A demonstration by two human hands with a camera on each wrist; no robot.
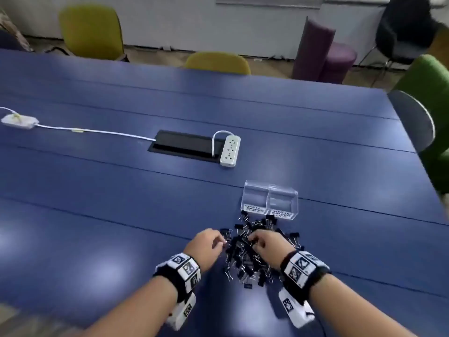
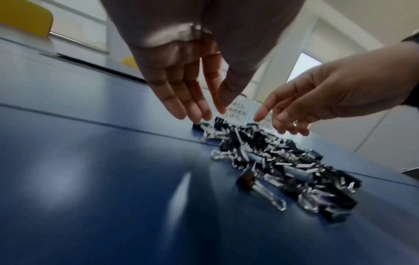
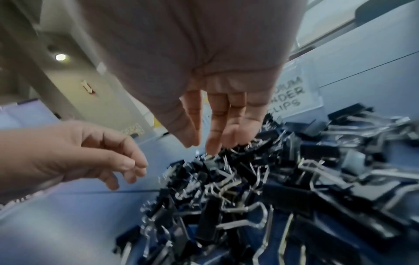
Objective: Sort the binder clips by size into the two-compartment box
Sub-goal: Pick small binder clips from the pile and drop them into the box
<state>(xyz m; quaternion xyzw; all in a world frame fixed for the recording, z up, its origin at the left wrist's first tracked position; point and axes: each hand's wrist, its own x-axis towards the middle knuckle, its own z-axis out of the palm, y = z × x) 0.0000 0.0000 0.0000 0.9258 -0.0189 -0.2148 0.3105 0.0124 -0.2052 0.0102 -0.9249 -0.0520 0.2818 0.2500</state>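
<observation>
A heap of black binder clips (image 1: 255,254) with silver wire handles lies on the blue table (image 1: 97,215); both small and larger ones show in the right wrist view (image 3: 260,188). Just behind the heap stands the clear two-compartment box (image 1: 269,200), with a "small" label on its left half and "medium binder clips" (image 3: 292,95) on its right; I see no clips inside. My left hand (image 1: 222,242) hovers at the heap's left edge, fingers relaxed, holding nothing (image 2: 208,114). My right hand (image 1: 251,239) points straight down, its fingertips (image 3: 213,148) touching the top clips.
Farther back on the table are a white power strip (image 1: 230,150) beside a black cable hatch (image 1: 184,145), and a white adapter (image 1: 19,120) with its cord at the far left. Chairs (image 1: 218,63) line the far edge, and a grey one (image 1: 413,117) stands at the right.
</observation>
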